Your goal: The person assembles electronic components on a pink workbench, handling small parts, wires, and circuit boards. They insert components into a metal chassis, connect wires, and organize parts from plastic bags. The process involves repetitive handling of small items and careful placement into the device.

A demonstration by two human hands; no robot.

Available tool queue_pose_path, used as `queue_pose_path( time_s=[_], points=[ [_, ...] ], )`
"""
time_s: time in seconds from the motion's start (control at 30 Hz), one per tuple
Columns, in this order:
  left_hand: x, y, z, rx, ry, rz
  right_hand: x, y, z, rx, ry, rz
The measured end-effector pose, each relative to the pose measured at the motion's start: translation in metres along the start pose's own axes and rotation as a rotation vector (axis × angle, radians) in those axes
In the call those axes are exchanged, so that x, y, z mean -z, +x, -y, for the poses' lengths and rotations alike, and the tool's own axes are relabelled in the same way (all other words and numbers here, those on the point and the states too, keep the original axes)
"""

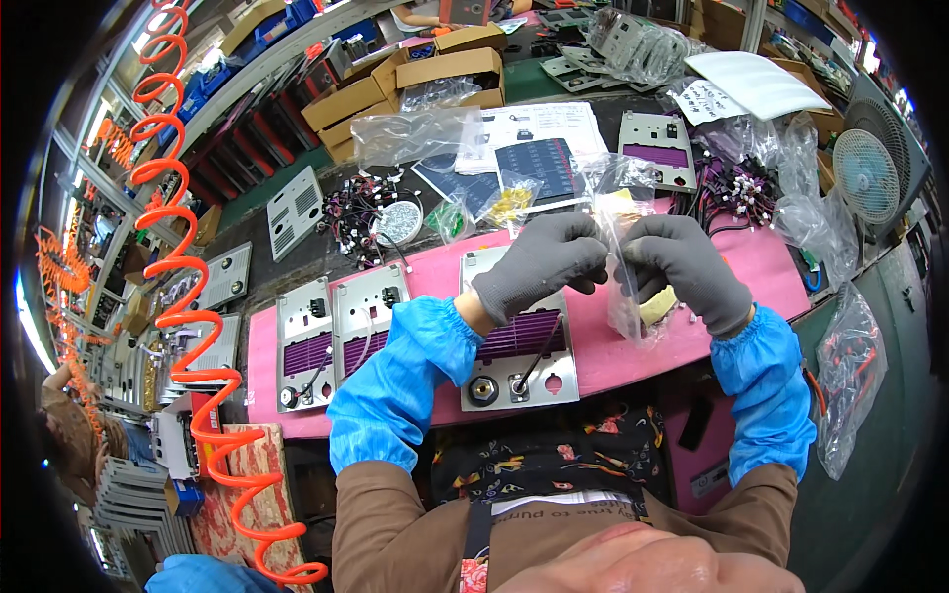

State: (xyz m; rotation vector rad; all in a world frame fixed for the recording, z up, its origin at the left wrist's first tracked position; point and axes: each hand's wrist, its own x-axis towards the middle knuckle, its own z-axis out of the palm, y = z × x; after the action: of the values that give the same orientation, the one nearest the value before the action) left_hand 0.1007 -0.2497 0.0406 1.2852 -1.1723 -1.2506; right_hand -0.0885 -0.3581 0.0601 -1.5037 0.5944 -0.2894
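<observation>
Both my hands wear grey gloves and meet over the pink mat [613,371]. My left hand [544,265] is closed, its fingertips pinching the edge of a clear plastic bag [623,308]. My right hand [689,272] is closed on the other side of the same bag, which hangs down between them. A pale yellow piece [657,305] shows beside the bag; whether it lies inside is unclear. Under my left forearm is a metal panel [542,381] with a purple slotted section, a round fitting and a black cable. Two similar panels [293,321] [369,293] lie to the left.
Behind the mat are bundled wires [361,212], a round tub of small parts [398,222], small bags of yellow parts [511,206] and papers [554,128]. Another panel [657,138] and a fan [867,173] stand right. An orange coiled hose [188,267] hangs left.
</observation>
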Motion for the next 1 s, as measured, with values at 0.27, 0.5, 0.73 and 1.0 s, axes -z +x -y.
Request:
queue_pose_path(
  time_s=[0.27,0.5,0.73,1.0],
  points=[
    [-0.002,0.000,0.009,-0.014,-0.011,-0.005,-0.025,-0.002,-0.003,0.087,-0.179,-0.098],
    [-0.005,0.003,0.009,-0.034,0.024,-0.030,-0.024,-0.004,-0.014,0.388,-0.823,-0.383],
    [-0.008,-0.003,0.005,-0.016,0.363,-0.195,0.005,-0.006,-0.014,0.584,-1.209,-0.732],
    [0.010,-0.005,-0.008,-0.021,0.350,-0.328,0.003,-0.027,0.008,0.378,-0.865,-0.504]
  ],
)
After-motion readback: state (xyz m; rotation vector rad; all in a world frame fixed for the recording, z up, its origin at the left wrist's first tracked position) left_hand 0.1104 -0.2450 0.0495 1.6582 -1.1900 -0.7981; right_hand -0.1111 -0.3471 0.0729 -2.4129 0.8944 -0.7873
